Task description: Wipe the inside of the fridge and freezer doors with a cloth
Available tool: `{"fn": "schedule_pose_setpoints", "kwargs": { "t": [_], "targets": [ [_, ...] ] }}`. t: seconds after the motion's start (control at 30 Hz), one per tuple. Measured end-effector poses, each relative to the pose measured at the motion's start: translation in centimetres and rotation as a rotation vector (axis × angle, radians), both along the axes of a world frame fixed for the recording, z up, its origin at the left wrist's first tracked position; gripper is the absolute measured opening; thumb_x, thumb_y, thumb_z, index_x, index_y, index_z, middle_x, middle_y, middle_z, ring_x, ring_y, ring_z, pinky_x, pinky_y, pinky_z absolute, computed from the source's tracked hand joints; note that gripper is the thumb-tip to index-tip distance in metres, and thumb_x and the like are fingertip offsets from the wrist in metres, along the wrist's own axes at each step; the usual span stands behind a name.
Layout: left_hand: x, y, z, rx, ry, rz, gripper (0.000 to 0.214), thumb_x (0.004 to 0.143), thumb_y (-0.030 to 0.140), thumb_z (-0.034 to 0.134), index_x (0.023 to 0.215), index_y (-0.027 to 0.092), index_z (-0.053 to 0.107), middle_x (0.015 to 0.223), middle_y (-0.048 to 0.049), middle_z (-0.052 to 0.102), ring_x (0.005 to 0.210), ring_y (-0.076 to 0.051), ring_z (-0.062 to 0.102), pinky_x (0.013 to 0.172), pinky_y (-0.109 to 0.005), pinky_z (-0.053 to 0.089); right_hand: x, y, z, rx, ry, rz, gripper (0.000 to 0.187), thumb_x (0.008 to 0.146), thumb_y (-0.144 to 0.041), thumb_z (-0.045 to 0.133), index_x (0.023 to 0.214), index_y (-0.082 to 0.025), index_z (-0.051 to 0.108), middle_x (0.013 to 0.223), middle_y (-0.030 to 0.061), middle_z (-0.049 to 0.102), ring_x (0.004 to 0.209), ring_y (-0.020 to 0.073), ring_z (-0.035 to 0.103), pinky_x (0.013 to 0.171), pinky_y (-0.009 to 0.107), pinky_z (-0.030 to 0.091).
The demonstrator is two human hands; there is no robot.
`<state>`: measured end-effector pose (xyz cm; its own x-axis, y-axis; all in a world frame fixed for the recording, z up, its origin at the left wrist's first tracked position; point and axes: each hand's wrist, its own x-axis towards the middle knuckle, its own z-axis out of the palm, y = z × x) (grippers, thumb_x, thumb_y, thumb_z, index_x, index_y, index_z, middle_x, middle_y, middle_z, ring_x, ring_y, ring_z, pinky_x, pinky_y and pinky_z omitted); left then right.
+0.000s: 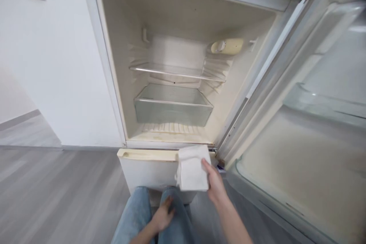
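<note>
In my right hand (pixel 215 183) is a folded white cloth (pixel 193 169), gripped at its right edge with the thumb on top. The cloth is in front of the cream top edge of the lower white door (pixel 148 167). My left hand (pixel 164 215) rests low over my knees, slightly blurred. Its fingers are loosely curled, with a gap by the thumb and nothing seen in them. Beyond the hands stands an open fridge (pixel 120 45) with a glass shelf (pixel 177 70) and a clear drawer (pixel 171 112) inside.
The fridge door (pixel 320 152) swings wide on the right, with clear door shelves (pixel 326 101). A cream lamp cover (pixel 228 46) sits high on the inner right wall. A white panel (pixel 65 65) stands to the left, above the grey wood-look floor (pixel 65 190).
</note>
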<state>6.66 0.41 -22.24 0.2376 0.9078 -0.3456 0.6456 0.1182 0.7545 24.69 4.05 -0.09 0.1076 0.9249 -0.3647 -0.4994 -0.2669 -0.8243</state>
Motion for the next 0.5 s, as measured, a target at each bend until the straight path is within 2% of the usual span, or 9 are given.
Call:
{"fn": "schedule_pose_setpoints", "kwargs": {
  "t": [0.07, 0.1, 0.17, 0.23, 0.3, 0.37, 0.43, 0.5],
  "targets": [
    [1.6, -1.0, -3.0, 0.001, 0.050, -0.043, 0.075, 0.072, 0.032, 0.051, 0.139, 0.001, 0.037, 0.155, -0.0187, 0.021, 0.145, -0.031, 0.018, 0.121, -0.043, 0.021, 0.5, 1.4, 2.2, 0.120, 0.011, -0.162, 0.055, 0.064, -0.043, 0.075, 0.109, -0.013, 0.063, 0.093, 0.0092, 0.073, 0.087, 0.0250, 0.070, 0.071, 0.033, 0.057],
    [2.0, -1.2, -4.1, 0.028, 0.082, -0.053, 0.072, 0.077, 0.033, 0.045, 0.142, 0.005, 0.032, 0.158, -0.0140, 0.016, 0.147, -0.028, 0.011, 0.122, -0.043, 0.015, 0.5, 2.2, 3.2, 0.195, -0.007, -0.255, 0.058, 0.066, -0.045, 0.073, 0.114, -0.014, 0.061, 0.099, 0.0090, 0.072, 0.094, 0.0246, 0.068, 0.075, 0.033, 0.057],
    [2.3, -1.3, -5.5, 0.039, 0.169, -0.050, 0.070, 0.083, 0.035, 0.034, 0.145, 0.006, 0.023, 0.160, -0.0116, 0.012, 0.147, -0.025, 0.006, 0.123, -0.041, 0.012, 0.2, 4.3, 4.7, 0.353, -0.088, -0.448, 0.062, 0.072, -0.049, 0.064, 0.123, -0.016, 0.056, 0.113, 0.0094, 0.068, 0.105, 0.0231, 0.064, 0.084, 0.032, 0.055],
    [2.0, -1.0, -6.5, 0.007, 0.196, 0.031, 0.073, 0.084, 0.039, 0.030, 0.145, 0.001, 0.017, 0.160, -0.0151, 0.009, 0.148, -0.024, 0.008, 0.123, -0.036, 0.013, -0.6, 6.9, 5.5, 0.495, -0.204, -0.602, 0.062, 0.079, -0.052, 0.054, 0.129, -0.015, 0.052, 0.125, 0.0116, 0.062, 0.114, 0.0221, 0.059, 0.093, 0.033, 0.051],
    [1.2, -0.7, -7.1, -0.046, 0.182, 0.127, 0.078, 0.084, 0.043, 0.026, 0.143, -0.007, 0.014, 0.157, -0.0235, 0.018, 0.146, -0.025, 0.020, 0.121, -0.033, 0.019, -1.7, 9.9, 5.7, 0.577, -0.328, -0.677, 0.064, 0.082, -0.054, 0.047, 0.130, -0.012, 0.050, 0.129, 0.0149, 0.058, 0.118, 0.0230, 0.056, 0.099, 0.036, 0.046],
    [0.4, -0.6, -7.5, -0.090, 0.177, 0.190, 0.076, 0.084, 0.042, 0.021, 0.138, -0.011, 0.023, 0.147, -0.0290, 0.037, 0.140, -0.028, 0.036, 0.118, -0.034, 0.027, -2.9, 13.1, 5.7, 0.589, -0.441, -0.682, 0.067, 0.086, -0.055, 0.038, 0.132, -0.009, 0.047, 0.130, 0.0178, 0.056, 0.118, 0.0238, 0.055, 0.101, 0.038, 0.044],
    [-0.1, -0.4, -7.7, -0.103, 0.172, 0.220, 0.067, 0.084, 0.037, 0.019, 0.130, -0.006, 0.040, 0.133, -0.0274, 0.052, 0.130, -0.030, 0.048, 0.113, -0.036, 0.034, -4.0, 16.5, 5.6, 0.557, -0.585, -0.638, 0.073, 0.090, -0.056, 0.021, 0.138, -0.004, 0.038, 0.133, 0.0216, 0.052, 0.120, 0.0238, 0.053, 0.101, 0.039, 0.043],
    [-0.3, -0.2, -7.6, -0.103, 0.136, 0.211, 0.056, 0.082, 0.036, 0.024, 0.118, 0.005, 0.054, 0.124, -0.0238, 0.058, 0.124, -0.032, 0.052, 0.110, -0.040, 0.037, -5.1, 19.4, 5.6, 0.559, -0.743, -0.578, 0.077, 0.091, -0.050, -0.001, 0.145, 0.001, 0.021, 0.139, 0.0267, 0.043, 0.129, 0.0242, 0.046, 0.105, 0.042, 0.038]
  ]
}}
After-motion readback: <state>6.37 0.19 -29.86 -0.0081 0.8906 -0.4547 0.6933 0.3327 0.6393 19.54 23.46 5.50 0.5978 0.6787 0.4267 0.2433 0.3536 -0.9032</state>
